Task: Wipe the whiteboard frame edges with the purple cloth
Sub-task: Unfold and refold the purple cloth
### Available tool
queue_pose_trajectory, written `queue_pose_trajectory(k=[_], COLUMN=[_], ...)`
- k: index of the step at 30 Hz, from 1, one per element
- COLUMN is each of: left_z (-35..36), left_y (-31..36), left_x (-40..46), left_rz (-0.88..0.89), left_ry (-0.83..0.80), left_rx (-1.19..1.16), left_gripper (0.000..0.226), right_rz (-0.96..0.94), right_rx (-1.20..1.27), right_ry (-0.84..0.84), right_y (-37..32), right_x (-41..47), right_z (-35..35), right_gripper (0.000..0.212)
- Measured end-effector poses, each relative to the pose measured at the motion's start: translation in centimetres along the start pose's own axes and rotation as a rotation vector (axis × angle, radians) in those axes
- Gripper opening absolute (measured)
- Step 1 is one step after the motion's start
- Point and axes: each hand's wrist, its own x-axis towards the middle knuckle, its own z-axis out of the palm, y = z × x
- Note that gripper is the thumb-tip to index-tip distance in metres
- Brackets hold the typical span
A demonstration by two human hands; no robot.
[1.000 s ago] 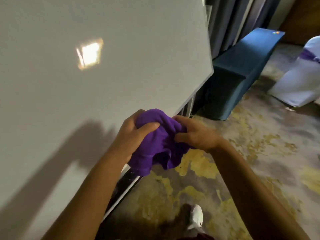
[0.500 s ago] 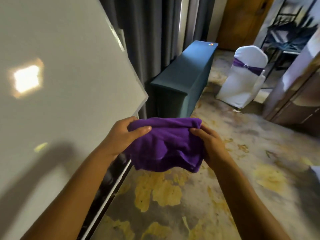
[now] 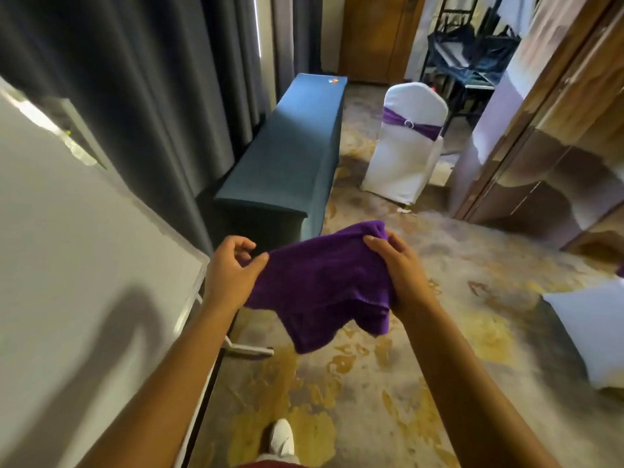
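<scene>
The purple cloth (image 3: pixel 320 285) hangs spread between both hands at mid-frame, clear of the whiteboard. My left hand (image 3: pixel 233 268) pinches its left corner between thumb and fingers. My right hand (image 3: pixel 398 268) grips its right edge, fingers curled over the top. The whiteboard (image 3: pixel 77 282) fills the left side, tilted, with its pale frame edge (image 3: pixel 196 292) just left of my left wrist. Neither hand touches the board or its frame.
A long teal-covered bench (image 3: pixel 290 157) stands ahead against dark grey curtains (image 3: pixel 141 79). A white-covered chair with a purple sash (image 3: pixel 405 143) sits beyond. A white cushion (image 3: pixel 594 332) lies at right. Wooden panelling (image 3: pixel 547 146) lines the right side. My white shoe (image 3: pixel 280 440) is below.
The view swung right, so the whiteboard slid to the left. The bunched cloth has been pulled open and now hangs stretched between the two hands, which moved apart.
</scene>
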Motion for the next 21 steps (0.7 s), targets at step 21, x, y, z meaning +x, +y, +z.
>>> queue_pose_trajectory(k=[21], left_z=[15.1], left_y=[5.5], left_x=[35.5], left_rz=[-0.159], left_ry=[-0.185], left_rx=[-0.513], left_gripper=[0.042], right_rz=[-0.049], right_rx=[-0.113], right_ry=[-0.29], right_y=[-2.6], right_x=[40.3], right_z=[4.7], right_gripper=[0.023])
